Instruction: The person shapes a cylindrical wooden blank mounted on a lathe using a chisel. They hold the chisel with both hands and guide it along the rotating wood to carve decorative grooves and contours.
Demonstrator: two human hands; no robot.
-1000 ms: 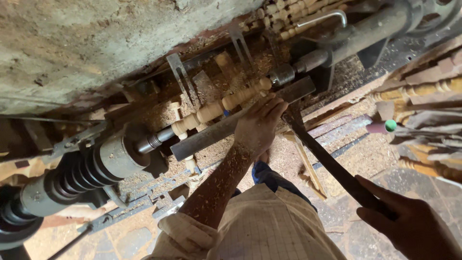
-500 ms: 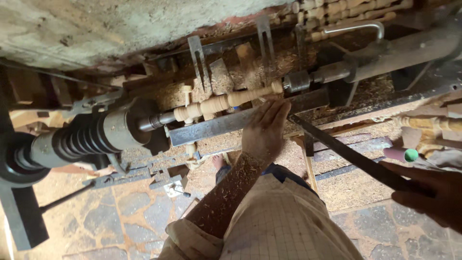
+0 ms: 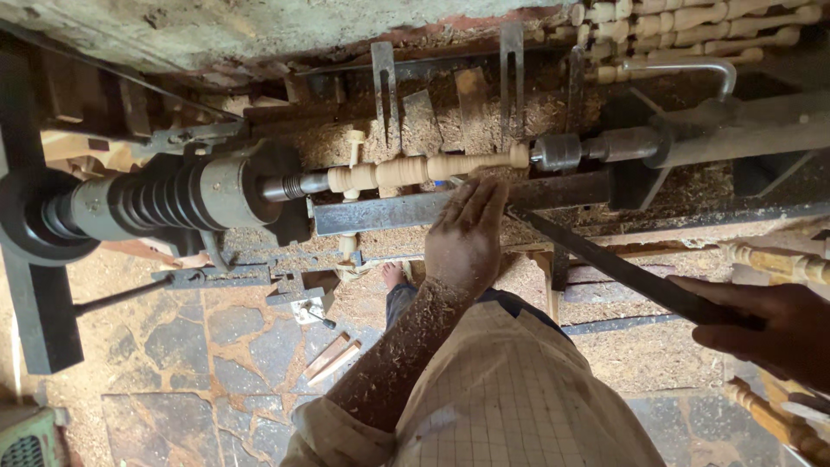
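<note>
A pale turned wooden spindle (image 3: 424, 169) is mounted on a lathe between the headstock (image 3: 186, 195) and the tailstock (image 3: 575, 151). My left hand (image 3: 467, 238), dusted with sawdust, rests flat on the steel tool rest (image 3: 380, 212) with its fingers on the tip of a long dark chisel (image 3: 605, 264). My right hand (image 3: 769, 324) grips the chisel's handle end at the right. The chisel slants up to the left, its tip near the spindle's right end.
Several finished turned spindles (image 3: 692, 22) lie stacked at the top right, more at the right edge (image 3: 778, 264). Upright metal tools (image 3: 385, 82) stand in sawdust behind the lathe. A stone floor (image 3: 199, 337) with wood scraps lies below; my bare foot (image 3: 393, 275) shows there.
The view has swung so the lathe sits nearly level and more centred. My left hand stays on the tool rest; the chisel and my right hand hold the same pose.
</note>
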